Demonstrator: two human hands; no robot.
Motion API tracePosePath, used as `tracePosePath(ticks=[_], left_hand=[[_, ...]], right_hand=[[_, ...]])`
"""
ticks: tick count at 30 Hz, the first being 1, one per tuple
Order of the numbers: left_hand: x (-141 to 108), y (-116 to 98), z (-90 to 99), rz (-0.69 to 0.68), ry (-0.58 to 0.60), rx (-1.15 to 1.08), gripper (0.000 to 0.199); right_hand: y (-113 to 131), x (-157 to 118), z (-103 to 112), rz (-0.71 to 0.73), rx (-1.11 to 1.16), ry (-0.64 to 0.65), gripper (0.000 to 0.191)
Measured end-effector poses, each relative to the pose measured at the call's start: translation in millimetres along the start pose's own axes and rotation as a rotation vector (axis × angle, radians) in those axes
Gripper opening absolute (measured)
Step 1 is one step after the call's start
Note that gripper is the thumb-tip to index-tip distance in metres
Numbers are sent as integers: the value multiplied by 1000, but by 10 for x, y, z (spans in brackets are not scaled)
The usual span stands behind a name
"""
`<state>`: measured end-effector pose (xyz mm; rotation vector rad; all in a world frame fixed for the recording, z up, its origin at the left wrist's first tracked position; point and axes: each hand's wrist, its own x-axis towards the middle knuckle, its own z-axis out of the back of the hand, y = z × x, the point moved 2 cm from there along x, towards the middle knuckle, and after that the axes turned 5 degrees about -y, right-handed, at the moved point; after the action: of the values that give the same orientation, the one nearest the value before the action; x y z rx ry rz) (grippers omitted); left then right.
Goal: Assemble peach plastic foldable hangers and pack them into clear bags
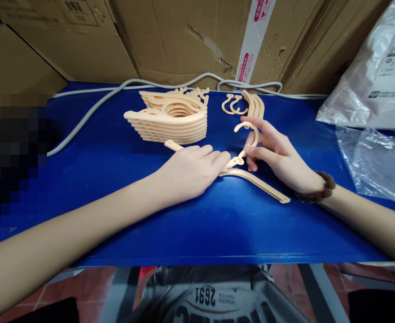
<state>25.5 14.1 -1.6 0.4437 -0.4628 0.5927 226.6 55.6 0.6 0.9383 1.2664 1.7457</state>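
Observation:
Low over the blue table (190,224), my left hand (195,172) is wrapped round the middle of a cream plastic hanger piece, whose end sticks out beyond its knuckles. A second cream arm (256,181) reaches down to the right from the same joint. My right hand (271,150) pinches a cream hook (256,134) between thumb and fingers. The hook's lower end meets the hanger joint (236,161); whether it is fastened there I cannot tell. My left fingertips are partly hidden.
A stack of cream hanger parts (170,123) stands behind my left hand. Loose hooks (233,105) and curved arms (255,105) lie behind my right. A white cable (98,105) runs before cardboard boxes (170,40). Plastic bags (369,85) lie at the right.

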Motion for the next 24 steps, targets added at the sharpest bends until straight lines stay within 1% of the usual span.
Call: tracePosePath(ticks=[8, 13, 18, 24], left_hand=[[-3, 10, -5, 11, 36, 5, 24], [-5, 8, -2, 12, 26, -9, 28], [-14, 11, -11, 21, 27, 1, 28], [-6, 9, 2, 29, 79, -1, 28]], right_hand=[[11, -3, -8, -2, 17, 4, 52], [15, -6, -7, -8, 20, 5, 54], [21, -21, -20, -24, 33, 32, 56], [25, -20, -25, -3, -3, 43, 53]])
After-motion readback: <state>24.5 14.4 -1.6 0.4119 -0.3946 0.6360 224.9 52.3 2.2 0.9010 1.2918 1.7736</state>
